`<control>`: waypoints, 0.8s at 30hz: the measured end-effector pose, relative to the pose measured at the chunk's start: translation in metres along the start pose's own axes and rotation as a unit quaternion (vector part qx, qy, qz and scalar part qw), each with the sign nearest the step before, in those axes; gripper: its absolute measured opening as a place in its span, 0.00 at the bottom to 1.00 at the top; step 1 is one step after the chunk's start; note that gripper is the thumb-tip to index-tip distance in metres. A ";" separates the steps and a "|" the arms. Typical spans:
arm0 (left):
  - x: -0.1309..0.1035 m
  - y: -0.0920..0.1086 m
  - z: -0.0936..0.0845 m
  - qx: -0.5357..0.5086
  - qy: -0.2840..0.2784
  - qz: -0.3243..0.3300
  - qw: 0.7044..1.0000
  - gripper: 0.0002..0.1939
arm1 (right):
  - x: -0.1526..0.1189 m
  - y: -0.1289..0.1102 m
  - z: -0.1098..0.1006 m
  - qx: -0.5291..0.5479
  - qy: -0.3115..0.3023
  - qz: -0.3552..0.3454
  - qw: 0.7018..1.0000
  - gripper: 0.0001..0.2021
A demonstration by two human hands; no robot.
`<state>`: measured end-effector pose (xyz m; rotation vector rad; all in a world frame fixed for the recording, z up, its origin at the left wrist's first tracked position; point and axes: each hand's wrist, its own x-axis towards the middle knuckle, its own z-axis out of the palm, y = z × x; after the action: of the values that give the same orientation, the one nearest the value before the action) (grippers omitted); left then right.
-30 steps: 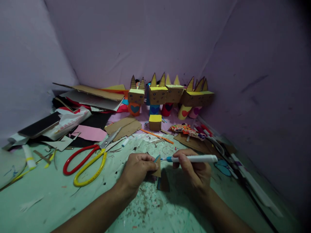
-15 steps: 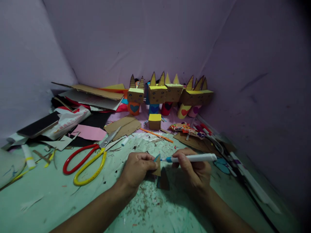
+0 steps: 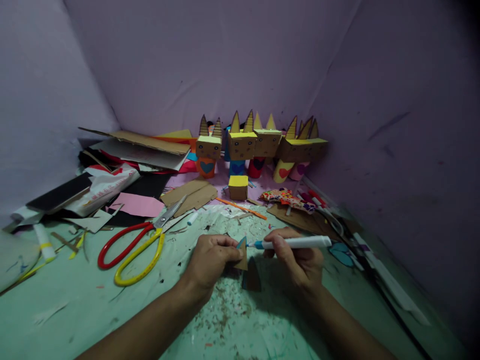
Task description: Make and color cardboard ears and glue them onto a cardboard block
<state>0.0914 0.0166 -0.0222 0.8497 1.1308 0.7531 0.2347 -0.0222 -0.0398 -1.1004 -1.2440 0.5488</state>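
Between the thumb and fingers of my left hand is a small triangular cardboard piece, with blue along its upper left edge. My right hand is closed around a white marker with a blue tip section. The tip points left and is at the right edge of the piece; whether it touches, I cannot tell. Just below, a second cardboard triangle, dark with a bluish left edge, lies on the green tabletop. Beyond my hands stands a small cardboard box with a yellow top.
Scissors with one red and one yellow handle lie left of my hands. Several box-headed cardboard figures with pointed ears stand at the back. Stacked cardboard and paper fill the left rear. A dark cable runs along the right wall.
The marker and my right hand have shifted very slightly left. My left hand keeps its hold on the cardboard piece in nearly the same place.
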 end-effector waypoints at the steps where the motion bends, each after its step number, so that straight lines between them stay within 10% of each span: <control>1: 0.000 0.000 0.000 0.004 0.002 0.008 1.000 0.04 | 0.000 0.001 -0.001 -0.003 -0.012 -0.007 1.000 0.09; 24: 0.000 0.001 0.000 0.003 0.001 0.008 1.000 0.04 | -0.001 0.004 -0.004 -0.023 -0.056 -0.035 0.998 0.08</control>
<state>0.0916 0.0165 -0.0213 0.8652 1.1300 0.7646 0.2392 -0.0230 -0.0435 -1.0728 -1.3931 0.5363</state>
